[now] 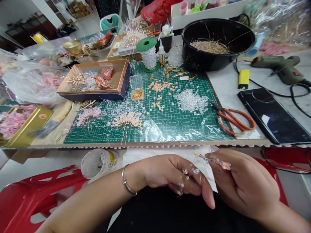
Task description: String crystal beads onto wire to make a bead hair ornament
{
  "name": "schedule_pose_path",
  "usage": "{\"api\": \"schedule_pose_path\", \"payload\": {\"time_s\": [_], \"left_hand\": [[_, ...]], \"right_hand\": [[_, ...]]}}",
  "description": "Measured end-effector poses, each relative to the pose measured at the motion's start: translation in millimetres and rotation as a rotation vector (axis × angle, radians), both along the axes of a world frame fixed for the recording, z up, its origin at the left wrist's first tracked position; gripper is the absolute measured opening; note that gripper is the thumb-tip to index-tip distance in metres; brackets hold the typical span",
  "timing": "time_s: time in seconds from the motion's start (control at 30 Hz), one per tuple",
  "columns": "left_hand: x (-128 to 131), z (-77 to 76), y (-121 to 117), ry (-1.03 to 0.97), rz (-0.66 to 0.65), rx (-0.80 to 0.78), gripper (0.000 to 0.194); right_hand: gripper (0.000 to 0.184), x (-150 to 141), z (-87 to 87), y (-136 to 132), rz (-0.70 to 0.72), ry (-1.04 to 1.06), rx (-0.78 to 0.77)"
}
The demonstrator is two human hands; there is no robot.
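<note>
In front of my lap, my right hand (247,184) pinches a small beaded wire sprig (215,160), with a yellow bit at one end and a pinkish bead at the other. Just left of it is my left hand (167,174), knuckles up and fingers curled, a bangle on its wrist. Thin wire with clear beads (185,171) runs across its fingers; the fingertips' grip is partly hidden. On the green cutting mat (170,129) beyond lie a flowered hair comb (127,120), a pink one (87,116), a heap of clear beads (191,101) and peach flower pieces (157,86).
Orange-handled pliers (235,119) and a black phone (274,113) lie at the right, near a glue gun (279,66). A black basin (218,42) stands behind. At the left are a box of ornaments (119,90) and a gold tin (36,123). Below hangs a white tub (93,163).
</note>
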State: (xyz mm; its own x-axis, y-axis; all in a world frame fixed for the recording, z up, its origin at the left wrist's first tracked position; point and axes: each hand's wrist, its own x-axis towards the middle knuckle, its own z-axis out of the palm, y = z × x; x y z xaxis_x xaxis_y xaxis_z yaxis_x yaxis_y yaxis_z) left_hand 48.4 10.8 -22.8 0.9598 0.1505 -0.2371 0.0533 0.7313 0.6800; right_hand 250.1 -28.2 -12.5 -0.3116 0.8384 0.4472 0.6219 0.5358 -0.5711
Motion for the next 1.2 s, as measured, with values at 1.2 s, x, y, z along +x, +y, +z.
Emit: {"api": "schedule_pose_path", "payload": {"time_s": [1.2], "left_hand": [[-6, 65.3, -35, 0.803, 0.372, 1.92, 0.015]], "right_hand": [[0.019, -15, 1.3, -2, -0.178, 0.176, -0.225]]}}
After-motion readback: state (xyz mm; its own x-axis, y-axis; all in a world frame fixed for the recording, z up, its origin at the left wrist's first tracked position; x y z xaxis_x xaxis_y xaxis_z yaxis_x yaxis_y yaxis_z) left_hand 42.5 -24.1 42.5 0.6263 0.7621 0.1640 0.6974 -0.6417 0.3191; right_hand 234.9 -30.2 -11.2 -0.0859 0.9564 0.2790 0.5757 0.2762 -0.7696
